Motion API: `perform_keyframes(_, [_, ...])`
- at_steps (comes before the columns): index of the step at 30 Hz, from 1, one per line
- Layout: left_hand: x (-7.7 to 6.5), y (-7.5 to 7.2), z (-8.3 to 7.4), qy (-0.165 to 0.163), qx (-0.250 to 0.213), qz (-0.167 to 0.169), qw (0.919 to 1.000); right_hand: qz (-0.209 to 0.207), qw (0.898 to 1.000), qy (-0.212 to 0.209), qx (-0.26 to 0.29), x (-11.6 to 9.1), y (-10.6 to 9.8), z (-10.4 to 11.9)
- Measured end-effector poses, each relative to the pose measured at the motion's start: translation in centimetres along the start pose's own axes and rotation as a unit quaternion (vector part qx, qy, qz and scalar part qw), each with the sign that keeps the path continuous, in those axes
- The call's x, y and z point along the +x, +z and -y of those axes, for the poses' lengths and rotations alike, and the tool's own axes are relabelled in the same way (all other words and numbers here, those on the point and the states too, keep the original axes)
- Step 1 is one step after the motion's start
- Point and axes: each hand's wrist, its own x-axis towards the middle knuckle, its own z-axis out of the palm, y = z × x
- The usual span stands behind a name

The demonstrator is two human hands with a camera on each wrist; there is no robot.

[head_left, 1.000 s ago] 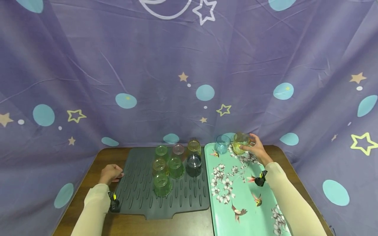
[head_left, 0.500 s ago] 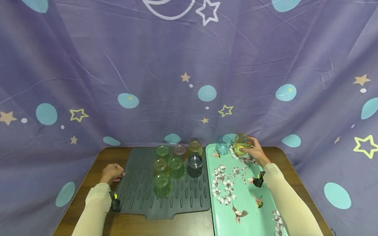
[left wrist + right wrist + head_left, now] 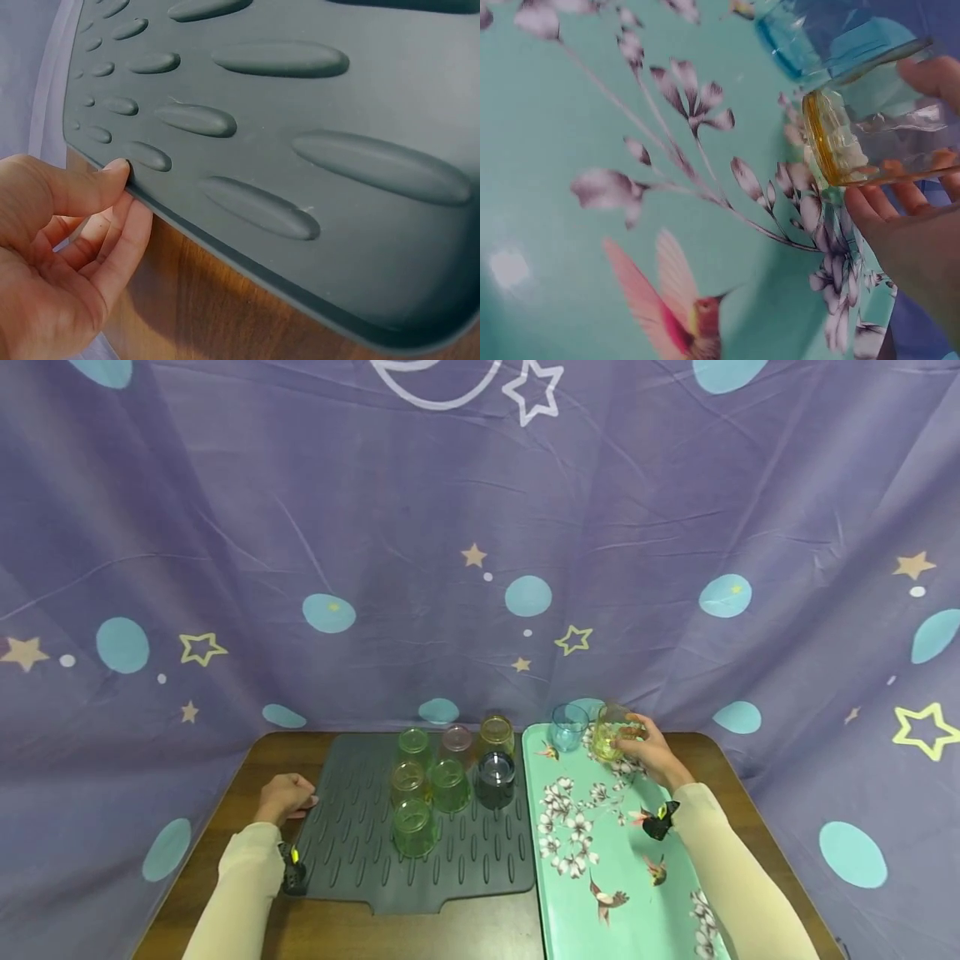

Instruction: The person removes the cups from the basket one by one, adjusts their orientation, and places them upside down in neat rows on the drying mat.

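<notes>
At the back of the green tray, my right hand (image 3: 648,752) holds a yellow glass (image 3: 609,739), open end up. In the right wrist view, the thumb lies on one side of this glass (image 3: 840,139) and the fingers (image 3: 911,196) on the other. A blue glass (image 3: 568,731) stands just left of it on the tray. My left hand (image 3: 287,797) is at the left edge of the dark grey drying mat (image 3: 352,827). The left wrist view shows its thumb on top of the mat's rim and fingers (image 3: 124,251) underneath, pinching it.
Several upside-down glasses stand on the mat's right half, among them a front green glass (image 3: 415,831) and a dark glass (image 3: 495,781). The floral tray (image 3: 570,927) adjoins the mat's right side. A purple curtain (image 3: 405,568) hangs behind the wooden table (image 3: 337,935).
The yellow glass in my right hand has come down slightly toward the tray beside the blue glass. My left hand stays at the mat's edge. The head view has shifted a little.
</notes>
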Motion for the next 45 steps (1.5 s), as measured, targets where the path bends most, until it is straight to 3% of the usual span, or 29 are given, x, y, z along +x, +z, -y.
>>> perform_keyframes(3, [-0.1, 0.1, -0.1, 0.005, -0.002, 0.001, 1.0000, 0.016, 0.997, 0.006, 0.080, -0.8, -0.1, -0.3])
perform_keyframes(5, [0.0, 0.3, -0.1, 0.005, 0.000, -0.003, 1.0000, 0.037, 0.985, 0.000, 0.168, -1.3, -0.2, -0.5])
perform_keyframes(7, [0.0, 0.4, -0.1, 0.006, 0.001, -0.007, 1.0000, 0.063, 0.961, -0.016, 0.268, -1.7, -0.2, -0.6])
perform_keyframes(10, [0.0, 0.4, -0.1, 0.006, 0.003, -0.011, 0.9999, 0.118, 0.912, -0.039, 0.391, -2.4, -0.1, -0.5])
perform_keyframes(12, [0.0, 0.3, -0.2, 0.007, 0.002, -0.011, 0.9999, 0.153, 0.882, -0.047, 0.443, -2.6, 0.0, -0.2])
perform_keyframes(15, [-0.1, 0.1, -0.2, 0.006, 0.002, -0.014, 0.9999, 0.198, 0.846, -0.052, 0.492, -2.8, 0.6, 0.5])
perform_keyframes(18, [-0.2, 0.0, -0.2, 0.010, 0.006, -0.016, 0.9998, 0.213, 0.816, -0.045, 0.535, -3.1, 1.3, 1.6])
perform_keyframes(20, [-0.1, 0.0, -0.2, 0.009, 0.006, -0.018, 0.9998, 0.215, 0.801, -0.039, 0.557, -3.3, 1.8, 2.4])
perform_keyframes(22, [-0.1, 0.0, -0.2, 0.008, 0.008, -0.018, 0.9998, 0.214, 0.794, -0.034, 0.569, -3.5, 2.3, 3.3])
perform_keyframes(24, [-0.1, 0.0, -0.2, 0.006, 0.009, -0.017, 0.9998, 0.218, 0.795, -0.031, 0.565, -3.7, 2.8, 4.1])
perform_keyframes(28, [-0.1, 0.0, -0.2, 0.003, 0.009, -0.012, 0.9999, 0.228, 0.809, -0.026, 0.541, -4.1, 3.7, 5.9])
perform_keyframes(31, [0.0, 0.0, -0.3, 0.002, 0.007, -0.011, 0.9999, 0.252, 0.828, -0.043, 0.500, -4.2, 4.4, 7.5])
perform_keyframes(33, [0.1, 0.1, -0.4, 0.002, 0.005, -0.013, 0.9999, 0.286, 0.840, -0.076, 0.456, -4.1, 4.9, 8.6])
perform_keyframes(37, [0.0, 0.2, -0.6, 0.000, -0.002, -0.017, 0.9999, 0.321, 0.875, -0.153, 0.328, -4.2, 6.4, 11.0])
perform_keyframes(40, [0.0, 0.2, -0.6, -0.001, -0.010, -0.016, 0.9998, 0.308, 0.912, -0.186, 0.200, -4.6, 7.7, 12.6])
perform_keyframes(42, [0.0, 0.1, -0.5, -0.001, -0.014, -0.013, 0.9998, 0.295, 0.929, -0.190, 0.115, -5.0, 8.8, 13.5])
perform_keyframes(45, [0.1, 0.0, -0.2, -0.005, -0.018, -0.011, 0.9998, 0.281, 0.934, -0.219, -0.018, -5.8, 10.9, 14.7])
